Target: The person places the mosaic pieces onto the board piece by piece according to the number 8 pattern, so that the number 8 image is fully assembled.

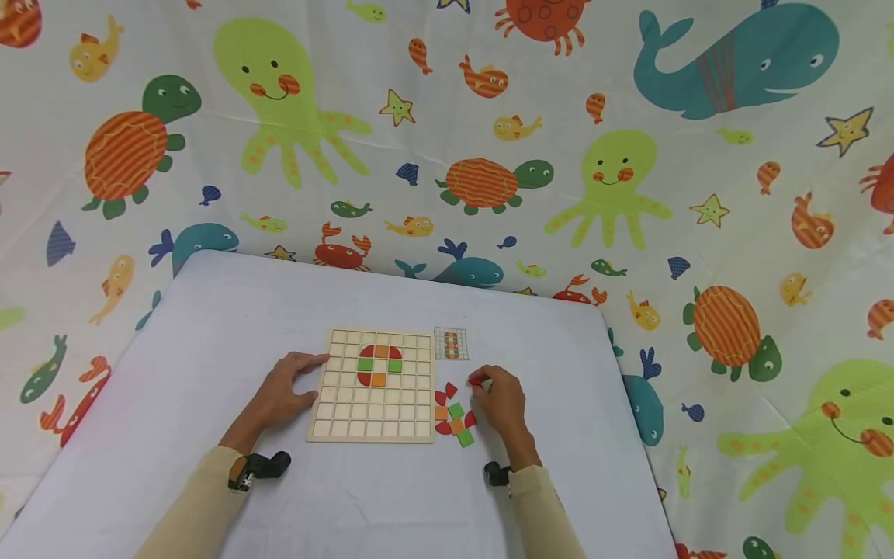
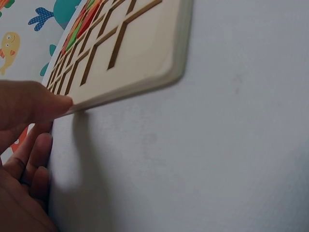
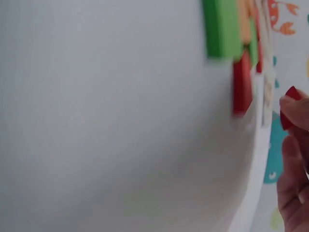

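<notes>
Over the feed I see the right hand (image 1: 500, 400) pinching a small red piece with one curved edge (image 3: 286, 121), right of the pale wooden grid board (image 1: 370, 410). I judge it light, stiff and a bit slick, best held by its sides. The left hand (image 1: 279, 392), thumb and fingers apart, touches the board's left edge. Loose red, green and orange pieces (image 1: 457, 425) crowd the board's right edge; rightward, I have room across the white worktop (image 1: 573, 388).
</notes>
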`<state>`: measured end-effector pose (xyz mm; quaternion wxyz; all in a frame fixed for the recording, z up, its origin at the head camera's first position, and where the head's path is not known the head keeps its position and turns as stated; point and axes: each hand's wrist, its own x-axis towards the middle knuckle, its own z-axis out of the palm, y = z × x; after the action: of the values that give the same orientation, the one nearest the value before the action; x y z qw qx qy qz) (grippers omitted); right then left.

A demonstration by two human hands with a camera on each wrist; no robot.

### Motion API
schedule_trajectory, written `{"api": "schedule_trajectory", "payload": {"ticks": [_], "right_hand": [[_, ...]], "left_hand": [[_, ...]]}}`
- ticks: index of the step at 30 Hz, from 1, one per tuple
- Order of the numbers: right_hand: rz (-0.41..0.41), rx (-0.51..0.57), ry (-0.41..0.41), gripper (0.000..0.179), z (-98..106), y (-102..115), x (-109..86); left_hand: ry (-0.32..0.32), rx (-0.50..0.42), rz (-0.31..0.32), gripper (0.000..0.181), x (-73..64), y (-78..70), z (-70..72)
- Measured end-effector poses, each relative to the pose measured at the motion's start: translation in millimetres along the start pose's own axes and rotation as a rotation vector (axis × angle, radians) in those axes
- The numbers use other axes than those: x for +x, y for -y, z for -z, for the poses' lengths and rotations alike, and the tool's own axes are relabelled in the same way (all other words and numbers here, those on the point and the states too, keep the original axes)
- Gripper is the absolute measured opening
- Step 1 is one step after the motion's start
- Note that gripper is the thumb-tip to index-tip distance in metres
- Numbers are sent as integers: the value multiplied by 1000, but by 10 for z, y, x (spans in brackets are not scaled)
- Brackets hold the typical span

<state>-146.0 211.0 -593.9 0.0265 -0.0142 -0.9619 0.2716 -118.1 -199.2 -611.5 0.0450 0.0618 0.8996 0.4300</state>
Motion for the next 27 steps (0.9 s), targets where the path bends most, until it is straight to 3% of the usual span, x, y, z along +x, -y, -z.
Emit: {"api": "schedule_trajectory", "payload": {"ticks": [8, 14, 20, 27], "right_hand": [[55, 326, 80, 17, -66, 206, -33], [104, 488, 101, 21, -222, 383, -44], [138, 564, 136, 13, -336, 606, -45], [143, 528, 195, 7, -498, 821, -32]], "left_hand": [[-1, 10, 2, 67, 2, -5, -2], [-5, 24, -17, 67, 13, 9, 1], [-1, 27, -18, 67, 18, 12, -2], [-2, 26, -13, 66, 17, 19, -5]]}}
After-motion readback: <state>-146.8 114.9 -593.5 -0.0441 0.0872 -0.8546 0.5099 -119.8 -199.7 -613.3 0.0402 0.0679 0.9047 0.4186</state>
